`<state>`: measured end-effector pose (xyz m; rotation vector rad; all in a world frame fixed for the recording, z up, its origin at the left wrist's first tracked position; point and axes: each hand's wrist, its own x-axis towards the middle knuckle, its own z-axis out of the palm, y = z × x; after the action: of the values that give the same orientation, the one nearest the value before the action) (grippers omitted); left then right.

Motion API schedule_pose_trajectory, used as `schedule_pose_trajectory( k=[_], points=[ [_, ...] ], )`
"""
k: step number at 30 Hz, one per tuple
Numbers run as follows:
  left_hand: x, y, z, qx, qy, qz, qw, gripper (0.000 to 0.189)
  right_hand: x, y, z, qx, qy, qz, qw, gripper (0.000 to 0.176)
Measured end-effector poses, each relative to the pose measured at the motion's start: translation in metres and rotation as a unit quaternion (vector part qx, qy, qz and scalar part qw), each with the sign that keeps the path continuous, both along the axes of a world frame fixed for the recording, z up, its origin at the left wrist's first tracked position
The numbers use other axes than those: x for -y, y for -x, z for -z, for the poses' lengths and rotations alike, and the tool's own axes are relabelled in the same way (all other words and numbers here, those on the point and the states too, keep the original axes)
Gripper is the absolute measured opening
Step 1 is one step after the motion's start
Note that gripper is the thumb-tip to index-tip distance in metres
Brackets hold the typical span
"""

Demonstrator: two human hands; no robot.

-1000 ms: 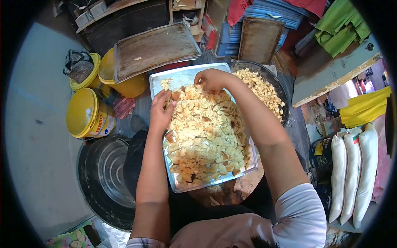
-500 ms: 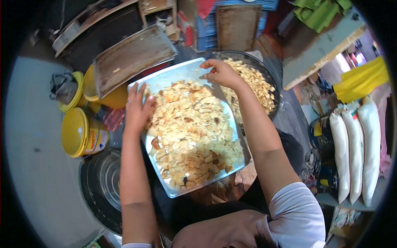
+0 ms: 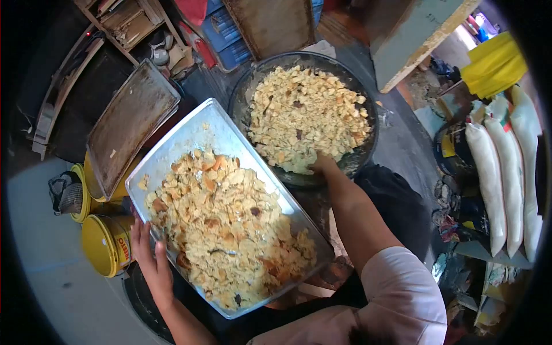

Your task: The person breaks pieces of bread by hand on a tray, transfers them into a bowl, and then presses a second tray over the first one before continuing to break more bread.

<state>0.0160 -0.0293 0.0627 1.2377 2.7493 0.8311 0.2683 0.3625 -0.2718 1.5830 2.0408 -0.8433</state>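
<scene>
A shiny metal tray (image 3: 190, 129) lies tilted across my lap, spread with torn bread pieces (image 3: 224, 213), pale with some browned crusts. My left hand (image 3: 152, 267) is at the tray's left edge, fingers stretched out and touching or very close to its outer side. Beyond the tray, a large black basin (image 3: 234, 103) is filled with similar bread pieces (image 3: 305, 109). My right hand (image 3: 323, 164) reaches into the near side of that basin. Its fingers are hidden among the pieces, so their grip does not show.
Worn baking trays (image 3: 129, 118) lean at the left above yellow buckets (image 3: 99, 244). Another brown tray (image 3: 270, 26) stands behind the basin. Long white filled bags (image 3: 489, 184) are at the right, below a yellow cloth (image 3: 495, 66). A wooden panel (image 3: 417, 43) juts in at upper right.
My right hand has left the tray's far edge and moved into the basin. The tray has turned and shifted left, and my left hand has slid from its upper left corner down its left side.
</scene>
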Motion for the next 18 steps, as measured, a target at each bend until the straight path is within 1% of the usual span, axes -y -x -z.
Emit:
schedule_pose_trajectory(
  k=[1,2,4,5,6,8,9,11,12,13,14,15,16,17,18],
  points=[
    [-0.004,0.001,0.003,-0.005,0.011,-0.004,1.0,0.045,0.013,0.012,0.002,0.057,-0.078,0.013,0.995,0.093],
    [-0.004,0.004,0.008,-0.029,0.013,0.017,0.999,0.043,0.019,0.021,0.014,0.051,-0.066,0.007,0.996,0.093],
    [-0.003,0.007,0.012,-0.063,0.03,0.038,0.997,0.038,0.033,0.037,0.029,0.047,-0.091,0.001,0.995,0.095],
    [-0.008,0.007,0.009,-0.077,0.052,0.045,0.995,0.038,0.029,0.039,0.025,-0.025,-0.028,0.021,0.999,0.086],
    [-0.014,0.006,0.005,-0.087,0.069,0.053,0.992,0.037,0.028,0.038,0.038,-0.026,-0.024,0.008,0.999,0.086],
    [-0.016,0.006,0.002,-0.083,0.058,0.05,0.994,0.036,0.02,0.033,0.064,-0.027,-0.042,-0.102,0.994,0.068],
    [-0.014,0.007,0.003,-0.063,0.038,0.047,0.996,0.035,0.016,0.031,0.057,-0.027,-0.045,-0.106,0.993,0.068],
    [-0.013,0.009,0.001,-0.043,0.001,0.048,0.998,0.033,0.008,0.022,0.037,0.026,0.014,-0.15,0.988,0.046],
    [-0.013,0.011,0.001,-0.043,-0.005,0.046,0.998,0.033,0.007,0.015,0.026,0.028,0.008,-0.152,0.988,0.046],
    [-0.011,0.013,0.003,-0.028,-0.03,0.043,0.998,0.031,0.006,0.006,0.014,-0.069,-0.008,-0.047,0.996,0.045],
    [-0.009,0.015,0.006,-0.016,-0.055,0.038,0.998,0.03,0.0,-0.002,0.005,-0.169,-0.025,0.055,0.984,0.045],
    [-0.008,0.016,0.01,-0.023,-0.076,0.033,0.996,0.028,-0.013,-0.004,0.031,-0.264,-0.011,0.161,0.951,0.046],
    [-0.005,0.02,0.014,-0.024,-0.078,0.03,0.996,0.028,-0.03,-0.003,0.054,-0.272,-0.017,0.152,0.95,0.046],
    [-0.002,0.023,0.016,-0.026,-0.093,0.032,0.995,0.027,-0.038,0.003,0.031,-0.357,0.041,0.189,0.914,0.042],
    [0.0,0.025,0.018,-0.027,-0.109,0.034,0.993,0.027,-0.047,0.002,-0.013,-0.436,0.099,0.223,0.866,0.039]
  ],
)
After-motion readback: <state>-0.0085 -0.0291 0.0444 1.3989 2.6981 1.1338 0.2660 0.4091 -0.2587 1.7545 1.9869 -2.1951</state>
